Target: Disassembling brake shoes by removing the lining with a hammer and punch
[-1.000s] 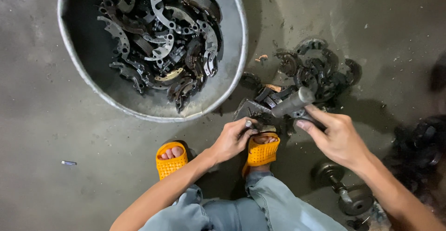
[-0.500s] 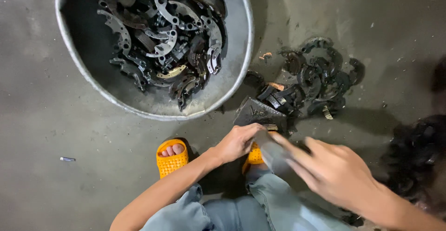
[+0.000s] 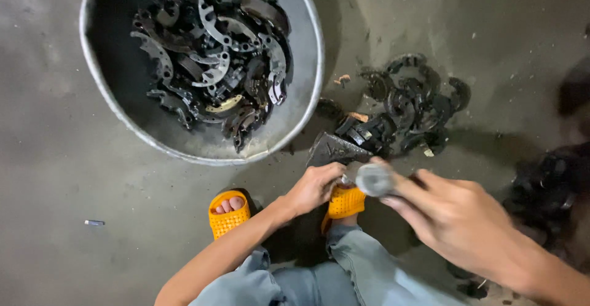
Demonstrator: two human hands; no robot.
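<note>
Left hand down at the floor, fingers curled onto a dark, flat, wedge-shaped metal piece that rests against the toe of the right sandal. Grip on the piece looks closed, though the fingertips are partly hidden.

Right hand raised nearer the camera, blurred, fingers wrapped round a grey tool with a rounded metal end. That end sits just above the left hand's knuckles and over the near edge of the metal piece. Whether it touches either, cannot tell.

Both feet in orange sandals; left sandal flat on the floor, apart from the work. Blue jeans at the bottom edge.

Just beyond the piece, a loose pile of black curved parts on the floor, reaching right and up. A small orange-brown scrap lies between the pile and the tub.

Round grey metal tub upper left, its rim close to the piece, holding a heap of dark curved parts, some with bare silver faces. No labels or packages visible.

Floor is bare grey concrete, open to the left, bar a small metal bit. Right edge crowded by another dark heap, in shadow.
</note>
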